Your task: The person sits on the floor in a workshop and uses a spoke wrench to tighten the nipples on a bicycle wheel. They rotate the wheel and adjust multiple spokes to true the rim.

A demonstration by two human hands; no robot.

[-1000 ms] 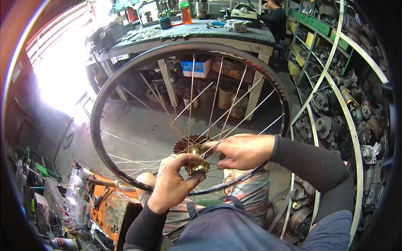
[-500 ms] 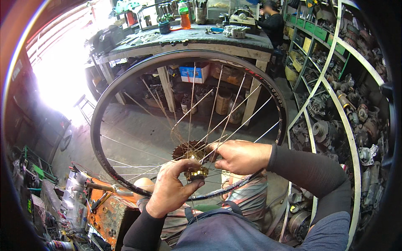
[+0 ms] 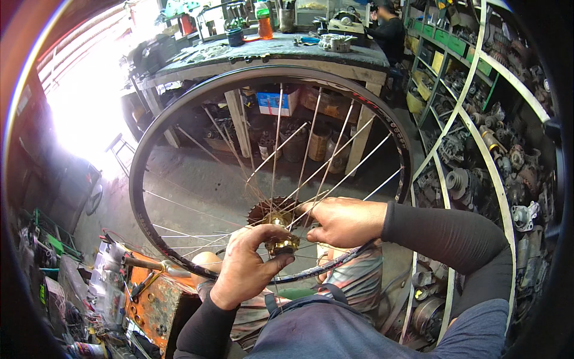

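A bicycle wheel (image 3: 139,173) with a black rim is tilted in front of me, over my lap. My left hand (image 3: 244,258) is closed round the gold hub (image 3: 285,245), its thumb along the near end. Behind the hub sits a brown toothed sprocket cluster (image 3: 259,211). My right hand (image 3: 347,221) is closed at the spokes just right of the hub, its fingertips pinched on a spoke and partly hidden. Thin spokes (image 3: 315,125) fan out to the rim, with wide gaps between some. One spoke (image 3: 287,145) ends in mid-air inside the rim.
Beyond the wheel stands a workbench (image 3: 239,60) bearing a bottle of orange liquid (image 3: 263,23) and metal parts. Shelves of machine parts (image 3: 460,185) line the right side. An orange, stained stand (image 3: 156,311) and clutter are at lower left. Another person (image 3: 390,36) is at the back right.
The wheel has tipped slightly, its top edge a little higher in view. My right elbow has moved outward to the right. Both hands keep their places at the hub and spokes.
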